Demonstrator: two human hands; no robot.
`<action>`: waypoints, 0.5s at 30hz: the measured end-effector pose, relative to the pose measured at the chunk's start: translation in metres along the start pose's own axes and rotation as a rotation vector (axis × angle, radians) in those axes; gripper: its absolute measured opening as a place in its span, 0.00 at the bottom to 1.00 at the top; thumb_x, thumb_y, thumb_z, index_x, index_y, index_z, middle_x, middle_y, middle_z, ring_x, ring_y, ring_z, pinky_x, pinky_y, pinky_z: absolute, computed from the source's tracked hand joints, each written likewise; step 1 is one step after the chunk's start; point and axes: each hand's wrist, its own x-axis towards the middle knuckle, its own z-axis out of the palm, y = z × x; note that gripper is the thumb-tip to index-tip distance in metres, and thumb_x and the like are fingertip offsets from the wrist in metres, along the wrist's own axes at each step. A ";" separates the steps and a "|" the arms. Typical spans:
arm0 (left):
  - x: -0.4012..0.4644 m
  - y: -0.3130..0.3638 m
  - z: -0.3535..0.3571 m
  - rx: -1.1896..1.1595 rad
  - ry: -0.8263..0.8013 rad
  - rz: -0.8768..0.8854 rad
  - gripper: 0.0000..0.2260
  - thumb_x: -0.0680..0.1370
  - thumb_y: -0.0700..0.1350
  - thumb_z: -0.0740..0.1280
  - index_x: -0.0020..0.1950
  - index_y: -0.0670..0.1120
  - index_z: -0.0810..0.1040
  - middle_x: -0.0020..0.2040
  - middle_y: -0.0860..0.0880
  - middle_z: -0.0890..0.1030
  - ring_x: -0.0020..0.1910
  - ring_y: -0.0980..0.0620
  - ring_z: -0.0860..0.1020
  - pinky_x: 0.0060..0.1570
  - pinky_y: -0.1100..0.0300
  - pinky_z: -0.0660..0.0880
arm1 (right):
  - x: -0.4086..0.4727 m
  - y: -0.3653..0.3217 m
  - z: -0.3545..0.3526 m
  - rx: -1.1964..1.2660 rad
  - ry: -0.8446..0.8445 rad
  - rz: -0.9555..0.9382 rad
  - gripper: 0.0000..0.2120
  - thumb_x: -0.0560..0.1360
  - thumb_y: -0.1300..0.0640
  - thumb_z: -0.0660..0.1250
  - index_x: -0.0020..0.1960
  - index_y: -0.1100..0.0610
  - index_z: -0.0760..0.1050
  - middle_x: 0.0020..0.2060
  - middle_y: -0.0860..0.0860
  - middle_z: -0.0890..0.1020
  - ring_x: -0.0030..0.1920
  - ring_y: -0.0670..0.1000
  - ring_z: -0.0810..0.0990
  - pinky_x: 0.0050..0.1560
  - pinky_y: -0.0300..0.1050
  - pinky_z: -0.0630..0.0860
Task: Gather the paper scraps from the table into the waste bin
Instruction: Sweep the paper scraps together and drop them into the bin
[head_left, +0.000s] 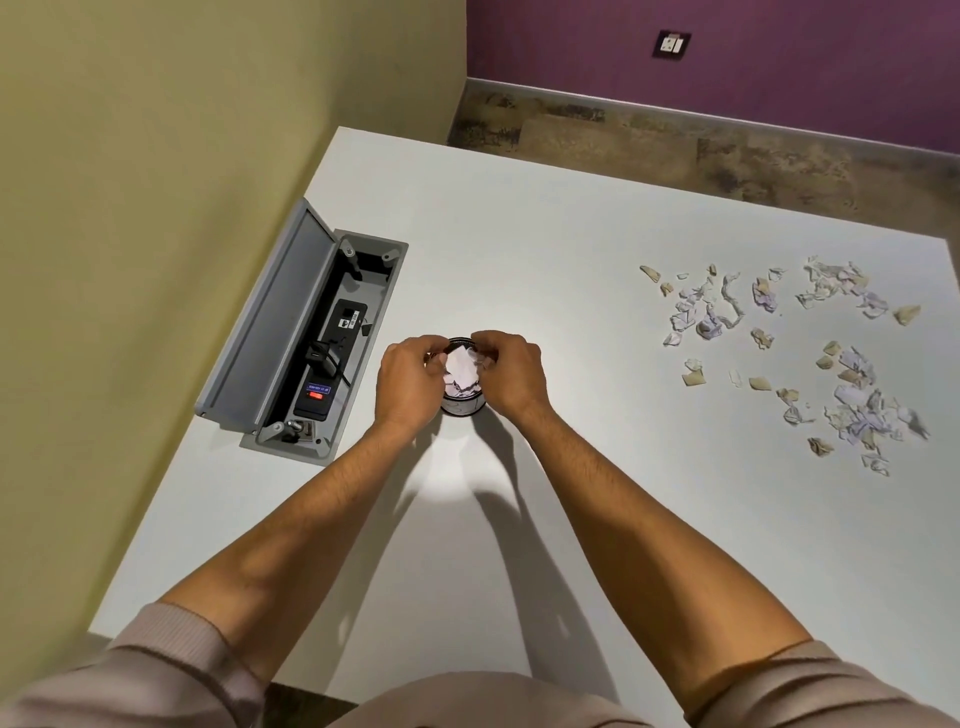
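A small round black waste bin (460, 408) stands on the white table (571, 519), with white paper scraps (461, 371) piled in its mouth. My left hand (408, 382) and my right hand (511, 376) hover over the bin's rim from either side, fingers curled toward the paper. Whether either hand pinches a scrap cannot be told. Several torn white and tan paper scraps (784, 348) lie scattered on the table's right side, well away from both hands.
An open grey cable box (306, 332) with sockets and a plugged cable is sunk into the table left of the bin. A yellow wall runs along the left. The table's far edge drops to a brown floor (727, 150).
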 end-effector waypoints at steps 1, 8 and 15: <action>-0.002 -0.001 0.000 0.042 0.000 0.040 0.08 0.78 0.41 0.66 0.56 0.48 0.82 0.51 0.49 0.83 0.55 0.48 0.77 0.55 0.53 0.75 | -0.001 0.002 0.000 0.020 0.019 0.010 0.16 0.72 0.70 0.61 0.53 0.58 0.82 0.46 0.53 0.85 0.47 0.50 0.81 0.47 0.39 0.75; -0.007 0.002 0.006 0.517 -0.153 0.285 0.06 0.78 0.49 0.66 0.46 0.51 0.83 0.49 0.56 0.82 0.57 0.49 0.73 0.55 0.52 0.60 | -0.014 0.025 -0.010 0.069 0.093 0.039 0.14 0.73 0.70 0.62 0.51 0.57 0.83 0.44 0.51 0.86 0.45 0.46 0.81 0.49 0.37 0.75; -0.003 0.014 0.018 0.727 -0.374 0.168 0.11 0.79 0.43 0.59 0.47 0.54 0.80 0.50 0.52 0.79 0.62 0.50 0.70 0.69 0.32 0.48 | -0.043 0.061 -0.018 0.137 0.080 0.111 0.14 0.76 0.69 0.62 0.55 0.58 0.82 0.46 0.52 0.85 0.43 0.45 0.82 0.52 0.40 0.79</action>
